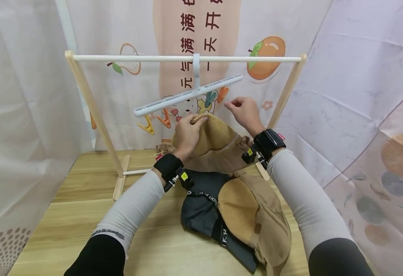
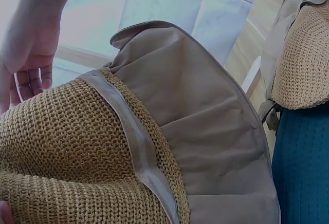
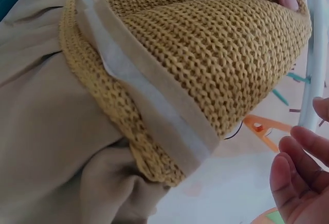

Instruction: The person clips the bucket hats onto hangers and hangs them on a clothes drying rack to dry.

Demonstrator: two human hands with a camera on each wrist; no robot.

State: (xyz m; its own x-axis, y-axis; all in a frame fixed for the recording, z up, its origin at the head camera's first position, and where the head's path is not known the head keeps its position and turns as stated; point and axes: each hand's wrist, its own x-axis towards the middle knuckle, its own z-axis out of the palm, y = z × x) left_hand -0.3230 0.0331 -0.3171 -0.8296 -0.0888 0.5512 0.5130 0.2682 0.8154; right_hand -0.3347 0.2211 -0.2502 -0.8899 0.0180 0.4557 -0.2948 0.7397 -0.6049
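My left hand (image 1: 186, 136) pinches the top of a woven straw sun hat (image 1: 218, 134) with a brown fabric brim, holding it raised below the hanger. In the left wrist view the hat's knitted weave (image 2: 67, 136) and pleated brim (image 2: 211, 147) fill much of the picture. To the right of the hat, my right hand (image 1: 247, 115) is raised with loosely bent fingers and nothing between them. Its fingertips are close to an orange clip (image 1: 222, 94) on the pale blue hanger (image 1: 173, 100). A teal clip (image 1: 210, 99), another orange clip (image 1: 166, 119) and a yellow clip (image 1: 147, 125) also hang there.
The hanger hooks over the white rod (image 1: 129, 58) of a wooden-legged rack (image 1: 94, 111). On the wooden table (image 1: 146, 237) lie a second straw hat (image 1: 237, 207) with a tan brim and a dark cap-like item (image 1: 198, 214) with lettered straps. Printed curtains (image 1: 353, 96) surround the table.
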